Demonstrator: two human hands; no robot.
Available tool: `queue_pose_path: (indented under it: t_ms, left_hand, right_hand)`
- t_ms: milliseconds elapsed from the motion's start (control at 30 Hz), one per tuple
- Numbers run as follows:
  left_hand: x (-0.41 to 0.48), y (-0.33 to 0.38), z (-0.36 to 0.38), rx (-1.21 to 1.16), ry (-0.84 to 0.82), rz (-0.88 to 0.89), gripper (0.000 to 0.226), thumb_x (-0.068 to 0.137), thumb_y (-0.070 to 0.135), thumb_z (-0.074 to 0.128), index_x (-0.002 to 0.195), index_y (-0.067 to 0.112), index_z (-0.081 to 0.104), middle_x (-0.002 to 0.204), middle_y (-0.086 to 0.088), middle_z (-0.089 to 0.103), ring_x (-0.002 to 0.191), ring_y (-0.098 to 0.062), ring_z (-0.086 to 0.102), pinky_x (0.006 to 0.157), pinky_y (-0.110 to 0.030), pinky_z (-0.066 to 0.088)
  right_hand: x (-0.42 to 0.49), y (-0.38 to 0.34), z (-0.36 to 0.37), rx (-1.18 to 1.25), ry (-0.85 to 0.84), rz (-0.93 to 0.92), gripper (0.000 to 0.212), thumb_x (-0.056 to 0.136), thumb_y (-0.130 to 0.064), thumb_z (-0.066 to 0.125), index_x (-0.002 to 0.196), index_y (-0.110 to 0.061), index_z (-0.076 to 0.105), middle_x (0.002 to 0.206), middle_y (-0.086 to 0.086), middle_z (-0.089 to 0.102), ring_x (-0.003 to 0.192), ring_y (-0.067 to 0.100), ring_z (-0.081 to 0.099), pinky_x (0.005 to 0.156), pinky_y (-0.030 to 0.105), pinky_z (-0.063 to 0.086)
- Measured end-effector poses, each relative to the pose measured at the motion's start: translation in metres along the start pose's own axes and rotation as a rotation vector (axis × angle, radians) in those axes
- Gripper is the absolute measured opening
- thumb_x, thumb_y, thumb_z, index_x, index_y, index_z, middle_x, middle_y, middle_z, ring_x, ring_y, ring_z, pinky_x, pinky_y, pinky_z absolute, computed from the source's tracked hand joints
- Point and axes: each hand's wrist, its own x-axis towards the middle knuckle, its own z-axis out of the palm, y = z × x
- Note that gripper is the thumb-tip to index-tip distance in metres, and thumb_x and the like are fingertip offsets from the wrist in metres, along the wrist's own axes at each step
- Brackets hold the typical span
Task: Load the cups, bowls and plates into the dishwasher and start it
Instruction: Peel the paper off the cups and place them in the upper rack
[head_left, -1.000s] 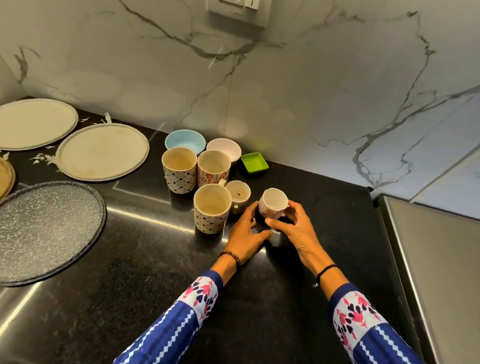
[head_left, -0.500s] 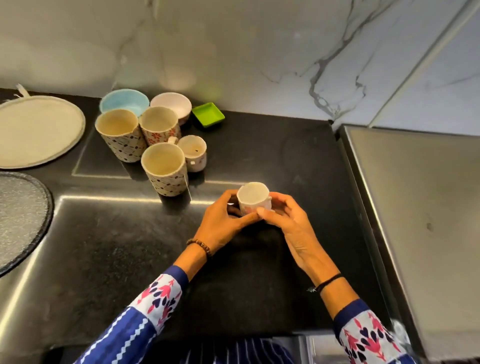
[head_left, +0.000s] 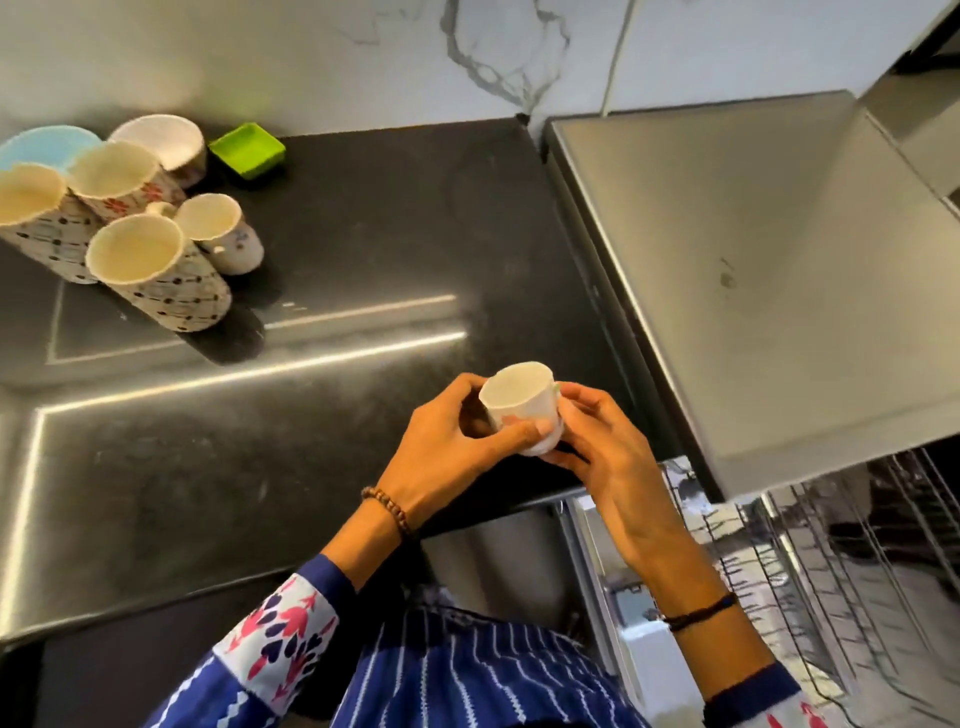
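Loads of open black counter (head_left: 374, 223) through the middle and up to the front edge. Mugs (head_left: 150, 270) and bowls (head_left: 161, 137) crowd the back left corner, a big steel unit (head_left: 753, 260) walls off the right, wire rack (head_left: 857, 545) poking out below it.

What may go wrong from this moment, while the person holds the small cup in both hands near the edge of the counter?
1. The small cup is gripped only by fingertips of the left hand and right hand, close to the front edge of the counter; a slip might send it to the floor.
2. The rack lies low on the right, under the steel top; the cup might knock that top's corner going down.
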Motion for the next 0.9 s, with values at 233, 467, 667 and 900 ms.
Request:
queue_pose_path:
  t_ms: [233,467,667,900]
  left_hand:
    - [-0.039,0.014,0.124,0.024,-0.132,-0.009,0.053,0.068,0.052,0.081,0.109,0.028,0.058,0.099,0.01,0.068,0.087,-0.003,0.066,0.076,-0.023,0.058]
    - [-0.06,0.005,0.245,0.01,-0.181,-0.046,0.063,0.061,0.061,0.081,0.11,0.031,0.055,0.101,0.012,0.069,0.091,-0.002,0.067,0.082,-0.031,0.058]
    - [-0.065,-0.016,0.322,0.12,-0.292,-0.088,0.062,0.072,0.059,0.074,0.122,0.033,0.047,0.113,0.015,0.064,0.099,0.0,0.062,0.088,-0.024,0.053]
    - [-0.027,-0.068,0.361,0.65,-0.468,0.04,0.061,0.083,0.068,0.054,0.13,0.031,0.048,0.134,0.01,0.055,0.121,-0.012,0.053,0.101,-0.035,0.045]
  right_hand:
    - [-0.071,0.017,-0.111,0.1,0.094,0.053,0.045,0.085,-0.04,0.057,0.124,-0.019,0.061,0.118,0.008,0.071,0.105,0.022,0.071,0.076,0.028,0.059]
    - [-0.119,0.034,-0.216,0.295,0.1,0.161,0.04,0.097,-0.035,0.049,0.132,-0.017,0.06,0.122,0.012,0.07,0.112,0.027,0.068,0.088,0.04,0.058]
    - [-0.132,0.068,-0.287,0.348,0.183,0.245,0.039,0.097,-0.037,0.053,0.127,-0.016,0.064,0.114,0.012,0.072,0.097,0.021,0.069,0.08,0.032,0.057]
    - [-0.108,0.13,-0.357,0.337,0.314,0.372,0.041,0.097,-0.039,0.058,0.127,-0.013,0.063,0.104,0.015,0.073,0.077,0.022,0.065,0.057,0.026,0.053]
